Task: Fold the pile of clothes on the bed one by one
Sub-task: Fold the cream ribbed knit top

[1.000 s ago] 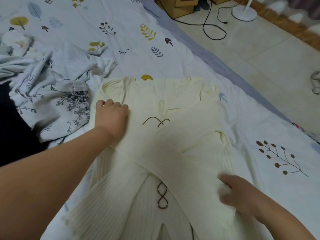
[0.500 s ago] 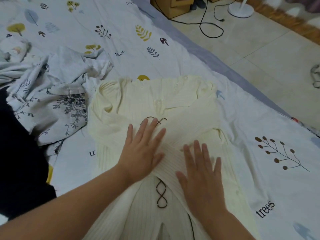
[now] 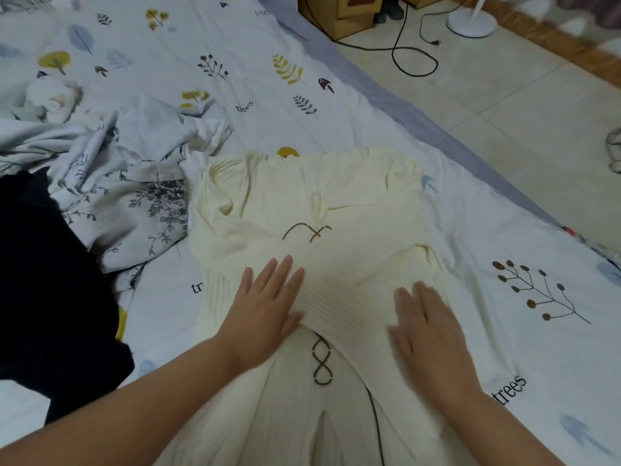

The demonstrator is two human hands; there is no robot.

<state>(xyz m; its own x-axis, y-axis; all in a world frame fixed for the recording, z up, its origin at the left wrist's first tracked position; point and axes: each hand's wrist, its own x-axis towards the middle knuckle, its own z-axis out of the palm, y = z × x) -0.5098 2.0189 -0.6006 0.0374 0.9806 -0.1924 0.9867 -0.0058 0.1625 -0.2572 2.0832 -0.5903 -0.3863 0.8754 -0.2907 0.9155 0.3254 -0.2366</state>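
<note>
A cream ribbed knit garment (image 3: 336,203) with brown lacing down its front lies flat on the bed, collar away from me, both sleeves folded across its chest in an X. My left hand (image 3: 265,311) lies flat and open on the left sleeve. My right hand (image 3: 426,327) lies flat, fingers spread, on the right sleeve. Neither hand grips the fabric. To the left is the pile: a crumpled white floral garment (image 3: 111,196) and a dark navy garment (image 3: 43,280).
The bed sheet (image 3: 504,331) is white with leaf and tree prints. Its right edge runs diagonally beside a tiled floor (image 3: 521,102). On the floor stand cardboard boxes (image 3: 339,11), a black cable (image 3: 413,55) and a white fan base (image 3: 470,23).
One second ago my left hand was at the garment's left shoulder and my right at the sleeve end. Both came flat to the crossed sleeves; since half a second ago the right slid right.
</note>
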